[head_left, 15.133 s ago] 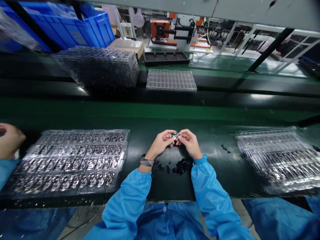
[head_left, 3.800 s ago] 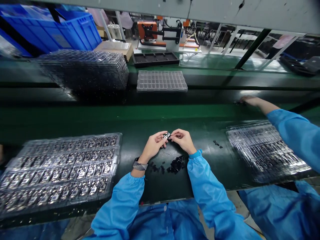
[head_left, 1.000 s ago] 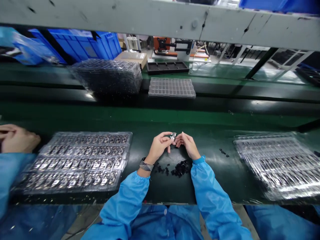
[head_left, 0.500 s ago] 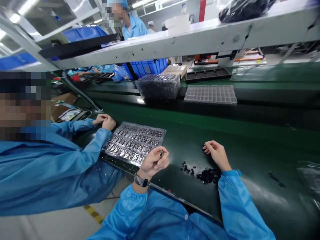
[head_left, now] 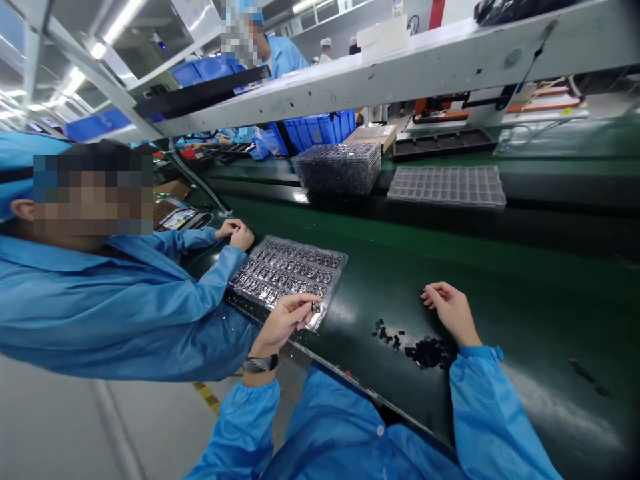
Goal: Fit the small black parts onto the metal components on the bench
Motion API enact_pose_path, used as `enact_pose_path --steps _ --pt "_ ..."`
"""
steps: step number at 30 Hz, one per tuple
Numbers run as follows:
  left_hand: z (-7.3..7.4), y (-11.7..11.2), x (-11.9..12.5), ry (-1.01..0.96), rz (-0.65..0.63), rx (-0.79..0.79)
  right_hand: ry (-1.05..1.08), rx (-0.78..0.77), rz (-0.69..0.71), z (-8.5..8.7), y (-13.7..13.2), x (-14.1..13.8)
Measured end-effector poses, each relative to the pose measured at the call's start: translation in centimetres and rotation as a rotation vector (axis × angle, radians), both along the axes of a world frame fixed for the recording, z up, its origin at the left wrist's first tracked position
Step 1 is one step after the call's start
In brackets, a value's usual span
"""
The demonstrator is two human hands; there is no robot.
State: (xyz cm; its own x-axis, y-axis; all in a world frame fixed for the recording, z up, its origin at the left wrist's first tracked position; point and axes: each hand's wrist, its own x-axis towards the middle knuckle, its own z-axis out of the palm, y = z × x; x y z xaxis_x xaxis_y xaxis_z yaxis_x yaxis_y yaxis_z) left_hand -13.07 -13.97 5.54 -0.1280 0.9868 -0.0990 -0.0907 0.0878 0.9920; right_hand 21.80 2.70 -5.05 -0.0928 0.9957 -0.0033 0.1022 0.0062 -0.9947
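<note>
Pinched in the fingertips of my left hand (head_left: 284,320) is a small metallic component (head_left: 316,307), over the near right corner of a clear plastic tray (head_left: 336,279). Rows of similar shiny dark components fill the tray's pockets. My right hand (head_left: 454,312) is closed at the fingertips, low over the green work surface; whatever it may hold is too small to make out. Just below and left of that hand lies a pile of small black pieces (head_left: 427,352), with several scattered to its left.
At the left sits a co-worker in blue, whose clasped hands (head_left: 237,233) are beside the tray. Stacked clear trays (head_left: 337,170) and a single clear tray (head_left: 447,187) stand at the back. A white shelf beam (head_left: 330,87) crosses above. Dark strips (head_left: 590,377) lie at right.
My left hand has moved left and turned over the tray's near corner, with the component now facing up more visibly. The view has swung left. My right hand stays near the black pile.
</note>
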Motion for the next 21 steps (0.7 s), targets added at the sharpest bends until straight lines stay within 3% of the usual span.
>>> enact_pose_path --steps 6,13,21 --pt "0.5 1.5 -4.9 0.516 0.211 -0.075 -0.009 -0.019 0.005 0.1 -0.1 -0.1" --pt "0.1 8.0 -11.0 0.719 0.24 -0.167 -0.033 0.002 0.021 0.2 -0.3 -0.3" --pt "-2.2 15.3 -11.5 0.826 0.179 -0.333 -0.081 0.043 0.031 -0.1 -0.2 -0.4"
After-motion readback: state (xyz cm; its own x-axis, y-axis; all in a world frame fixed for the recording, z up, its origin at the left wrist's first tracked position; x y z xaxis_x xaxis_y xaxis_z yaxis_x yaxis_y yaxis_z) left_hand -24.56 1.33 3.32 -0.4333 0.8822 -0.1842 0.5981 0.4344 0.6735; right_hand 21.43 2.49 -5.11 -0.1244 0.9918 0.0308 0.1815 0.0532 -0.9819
